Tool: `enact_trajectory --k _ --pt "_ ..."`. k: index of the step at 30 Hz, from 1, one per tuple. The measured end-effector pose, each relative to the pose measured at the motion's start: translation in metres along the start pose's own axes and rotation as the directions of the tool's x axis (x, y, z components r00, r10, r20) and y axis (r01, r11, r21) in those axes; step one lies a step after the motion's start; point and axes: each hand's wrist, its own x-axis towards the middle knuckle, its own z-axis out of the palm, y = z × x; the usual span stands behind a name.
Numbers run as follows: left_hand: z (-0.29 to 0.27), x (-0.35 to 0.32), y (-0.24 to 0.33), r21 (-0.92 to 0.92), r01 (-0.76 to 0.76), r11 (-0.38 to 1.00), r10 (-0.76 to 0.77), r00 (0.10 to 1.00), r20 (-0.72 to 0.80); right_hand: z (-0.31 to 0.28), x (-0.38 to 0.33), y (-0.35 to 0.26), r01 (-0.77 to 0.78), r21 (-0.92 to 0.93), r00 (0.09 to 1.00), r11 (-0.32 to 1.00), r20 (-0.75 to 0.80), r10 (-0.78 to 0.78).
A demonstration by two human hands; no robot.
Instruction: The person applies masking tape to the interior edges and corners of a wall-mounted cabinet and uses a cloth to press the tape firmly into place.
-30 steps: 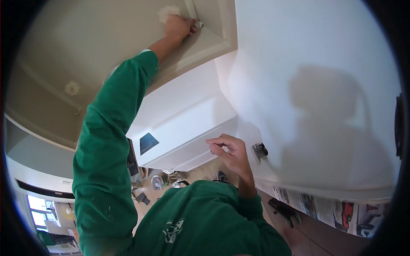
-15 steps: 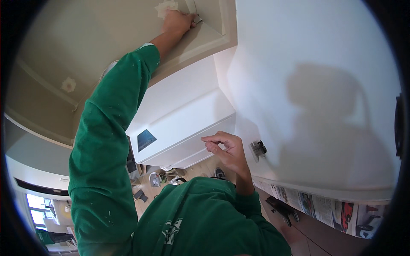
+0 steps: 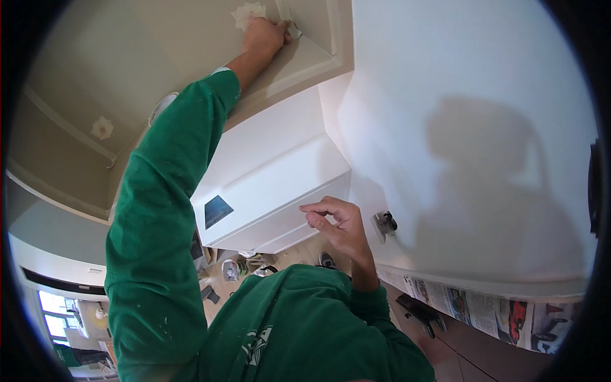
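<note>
I am watching the left hand (image 3: pixel 264 37) pinching a small pale piece (image 3: pixel 296 31) at the inner edge of the beige surface (image 3: pixel 159 57), the right hand (image 3: pixel 340 224) hanging half-curled, thumb apart. A floor container (image 3: pixel 230 270) is showing unclear contents.

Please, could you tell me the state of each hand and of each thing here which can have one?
Left hand: raised, fingertips closed on a pale strip.
Pale strip: pinched, partly hidden by the fingers.
Right hand: half-curled, holding nothing visible.
Left sleeve: marked with pale specks.
Newspaper sheets: spread out in a row.
</note>
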Motion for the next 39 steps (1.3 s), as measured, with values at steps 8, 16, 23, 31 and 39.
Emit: enact_trajectory --k 8,16,23,31,39 --pt "0.003 0.006 -0.010 -0.026 0.009 1.000 -0.010 1.000 -0.017 0.001 0.000 0.004 -0.060 0.023 0.998 0.998 0.037 0.059" --pt "0.000 0.000 0.001 -0.067 0.019 0.998 -0.013 0.996 0.085 0.001 0.000 0.003 -0.025 0.024 1.000 0.999 0.001 0.025" --pt "-0.023 0.003 -0.014 -0.364 0.123 0.923 0.007 0.942 0.335 -0.003 0.027 -0.045 0.081 -0.104 0.997 0.991 0.024 -0.079" --pt "-0.034 0.000 -0.005 -0.361 0.287 0.887 -0.146 0.917 0.371 0.004 0.032 -0.037 0.134 -0.058 0.990 0.989 0.050 -0.131" --pt "-0.007 -0.001 0.000 -0.405 0.320 0.856 -0.248 0.943 0.221 0.015 0.027 -0.026 0.116 -0.058 0.991 0.992 0.074 -0.111"
